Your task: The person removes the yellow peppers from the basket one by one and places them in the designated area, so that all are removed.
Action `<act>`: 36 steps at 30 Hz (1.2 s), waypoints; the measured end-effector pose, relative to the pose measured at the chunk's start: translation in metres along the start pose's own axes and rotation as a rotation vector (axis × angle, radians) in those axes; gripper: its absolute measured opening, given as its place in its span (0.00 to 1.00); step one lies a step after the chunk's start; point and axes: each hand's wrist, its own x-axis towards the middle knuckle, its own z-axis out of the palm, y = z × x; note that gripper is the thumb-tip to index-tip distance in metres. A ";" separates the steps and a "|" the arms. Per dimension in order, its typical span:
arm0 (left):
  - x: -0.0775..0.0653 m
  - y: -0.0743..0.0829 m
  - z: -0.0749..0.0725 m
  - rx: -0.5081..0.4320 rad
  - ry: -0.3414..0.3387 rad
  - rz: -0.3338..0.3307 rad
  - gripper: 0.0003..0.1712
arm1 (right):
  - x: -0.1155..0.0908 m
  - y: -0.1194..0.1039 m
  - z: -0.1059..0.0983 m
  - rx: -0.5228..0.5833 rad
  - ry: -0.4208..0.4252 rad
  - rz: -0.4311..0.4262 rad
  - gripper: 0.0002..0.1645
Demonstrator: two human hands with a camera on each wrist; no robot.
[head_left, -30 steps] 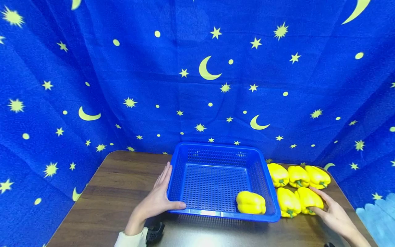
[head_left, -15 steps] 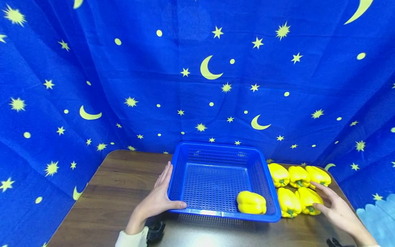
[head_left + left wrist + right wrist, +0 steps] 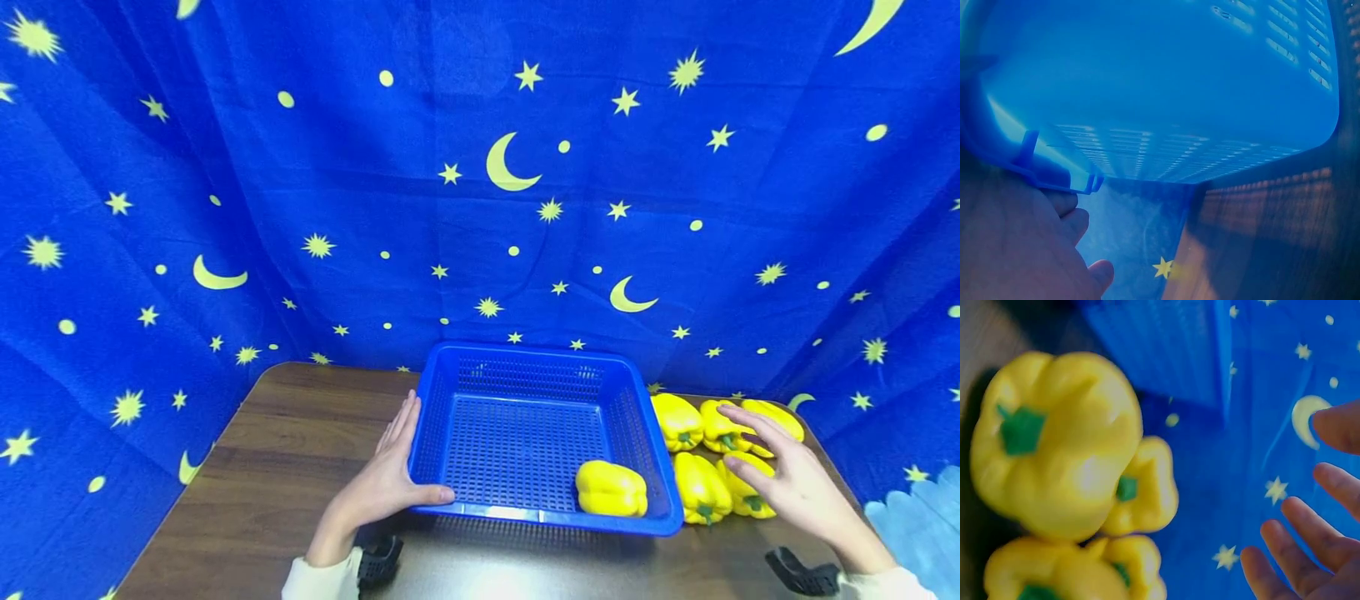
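Note:
A blue plastic basket (image 3: 525,515) with perforated walls stands on the table. My left hand (image 3: 382,479) rests on its near left corner, fingers straight along the outer left side and thumb over the front rim. One yellow bell pepper (image 3: 611,489) lies in the basket's near right corner. Several more are grouped right of it, including a front pepper (image 3: 702,490) with its green stem toward me. My right hand (image 3: 802,487) hovers over the right part of this group, holding nothing, its fingers spread. It partly covers the front right pepper (image 3: 757,505) in the head view.
The brown wooden table (image 3: 300,433) extends left of the basket. A blue curtain (image 3: 375,208) with moons and stars hangs right behind it and along both sides. Black wrist straps (image 3: 378,560) show below the hands; something light blue (image 3: 918,533) is at the far right.
My right hand has let go of the front right pepper, risen, and moved left and back over the group. The left hand and the basket have stayed in place.

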 end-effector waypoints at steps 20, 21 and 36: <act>-0.001 -0.002 0.002 -0.016 0.007 0.005 0.79 | 0.062 -0.069 0.039 0.057 -0.215 -0.137 0.34; -0.001 -0.002 0.002 -0.015 0.008 0.008 0.79 | 0.065 -0.070 0.042 0.067 -0.229 -0.149 0.34; 0.001 -0.001 0.001 -0.007 -0.007 0.002 0.79 | 0.098 -0.084 0.076 0.140 -0.575 -0.110 0.30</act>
